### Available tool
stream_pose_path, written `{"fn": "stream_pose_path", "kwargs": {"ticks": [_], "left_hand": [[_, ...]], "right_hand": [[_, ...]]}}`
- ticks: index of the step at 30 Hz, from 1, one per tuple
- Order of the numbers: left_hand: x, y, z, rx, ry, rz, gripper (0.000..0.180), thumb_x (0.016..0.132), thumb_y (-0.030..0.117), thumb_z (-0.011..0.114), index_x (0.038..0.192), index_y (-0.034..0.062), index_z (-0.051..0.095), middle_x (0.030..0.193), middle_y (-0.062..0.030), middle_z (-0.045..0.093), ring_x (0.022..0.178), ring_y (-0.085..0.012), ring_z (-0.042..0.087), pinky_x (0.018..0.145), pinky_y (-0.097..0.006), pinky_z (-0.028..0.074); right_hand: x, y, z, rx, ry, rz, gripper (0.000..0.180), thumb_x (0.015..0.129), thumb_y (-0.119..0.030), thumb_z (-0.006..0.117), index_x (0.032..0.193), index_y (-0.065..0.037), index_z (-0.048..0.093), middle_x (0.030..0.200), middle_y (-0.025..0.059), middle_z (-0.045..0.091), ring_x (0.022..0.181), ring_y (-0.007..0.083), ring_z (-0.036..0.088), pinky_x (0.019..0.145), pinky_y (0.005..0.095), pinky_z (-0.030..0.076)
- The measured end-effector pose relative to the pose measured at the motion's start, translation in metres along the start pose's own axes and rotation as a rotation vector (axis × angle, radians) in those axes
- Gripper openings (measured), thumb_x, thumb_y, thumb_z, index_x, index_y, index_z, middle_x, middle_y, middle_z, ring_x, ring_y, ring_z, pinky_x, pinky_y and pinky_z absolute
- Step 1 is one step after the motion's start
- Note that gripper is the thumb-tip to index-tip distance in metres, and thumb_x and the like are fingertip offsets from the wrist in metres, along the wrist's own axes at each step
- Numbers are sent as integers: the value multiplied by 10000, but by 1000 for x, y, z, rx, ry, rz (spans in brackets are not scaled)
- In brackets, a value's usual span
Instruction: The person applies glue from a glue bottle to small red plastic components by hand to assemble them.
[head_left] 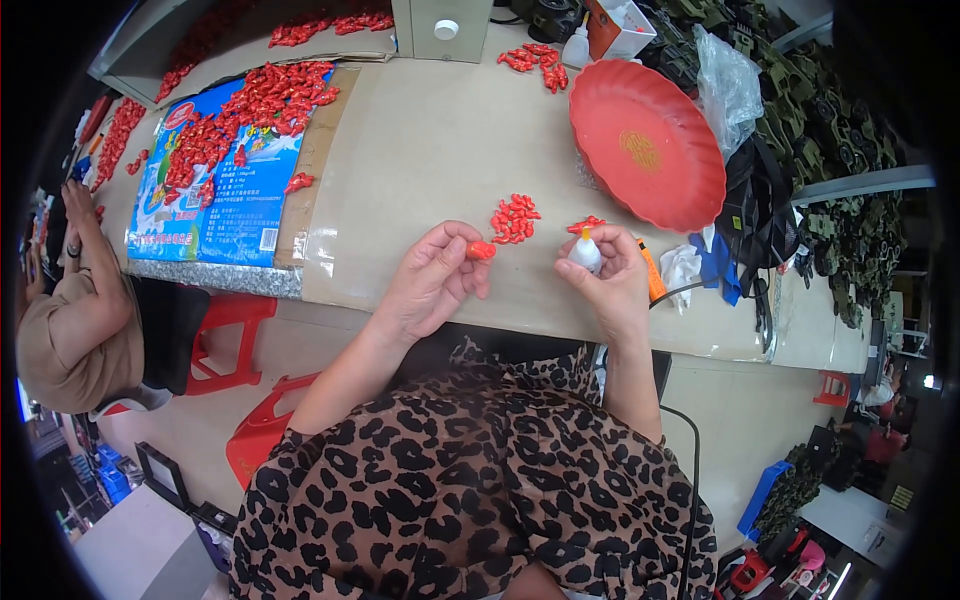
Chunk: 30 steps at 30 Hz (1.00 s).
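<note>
My left hand [434,280] pinches a small glossy red piece [481,250] between thumb and fingertips, above the near part of the table. My right hand [613,280] grips a small white squeeze bottle [586,254] with a yellow tip, held a short way to the right of the red piece. Beyond and between the hands lies a small pile of little red parts [515,218]. A few more red pieces [587,224] lie just past the bottle, partly hidden by it and my right hand.
A red scalloped tray [650,110] tilts at the far right. Many red pieces cover a blue printed sheet [225,225] at left. Another white bottle [577,48] stands at the back. A crumpled tissue [682,268] lies right of my hand. A co-worker [85,320] sits at far left.
</note>
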<state>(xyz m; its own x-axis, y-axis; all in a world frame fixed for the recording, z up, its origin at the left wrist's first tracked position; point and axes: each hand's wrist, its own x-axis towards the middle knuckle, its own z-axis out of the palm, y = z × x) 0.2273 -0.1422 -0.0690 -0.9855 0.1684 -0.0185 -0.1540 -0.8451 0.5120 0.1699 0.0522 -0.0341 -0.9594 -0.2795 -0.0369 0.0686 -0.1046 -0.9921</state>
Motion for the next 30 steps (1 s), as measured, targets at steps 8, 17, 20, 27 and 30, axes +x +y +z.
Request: {"fn": "stream_pose_path", "kwargs": {"ticks": [8,17,20,27,30], "left_hand": [[-4,2,1,-17,11,-39,141,868,179,427,929,53,443,802,-50,523,650,-115,472,543,-248,405],[-3,4,-2,-54,-28,-37,157,869,191,427,934,51,452,817,-53,536,640,-112,485,544,-244,416],[-3,5,-4,-25,-27,-51,149,870,197,423,936,66,448,813,-35,516,643,-103,460,518,-237,390],[-6,1,-7,171,169,-85,146,848,209,473,953,109,455,832,-3,517,657,-69,454,512,-189,366],[-4,-3,2,149,137,-85,130,859,173,449,942,73,454,822,-29,506,674,-76,442,528,-171,381]], "right_hand": [[19,-1,14,-982,-118,-312,152,647,-17,607,794,-55,599,689,55,546,640,168,529,593,253,404],[31,-3,29,-1082,-123,-350,150,672,-53,606,820,-71,614,721,68,552,681,224,534,617,292,416],[32,-4,23,-819,-116,-279,111,705,-72,603,813,-46,608,746,56,562,696,158,539,617,261,414],[9,5,13,-181,-77,29,144,736,-164,619,818,-46,605,705,-3,582,650,52,518,601,212,430],[-1,3,11,122,14,117,139,746,-148,618,827,-49,565,700,0,571,606,32,505,510,171,397]]}}
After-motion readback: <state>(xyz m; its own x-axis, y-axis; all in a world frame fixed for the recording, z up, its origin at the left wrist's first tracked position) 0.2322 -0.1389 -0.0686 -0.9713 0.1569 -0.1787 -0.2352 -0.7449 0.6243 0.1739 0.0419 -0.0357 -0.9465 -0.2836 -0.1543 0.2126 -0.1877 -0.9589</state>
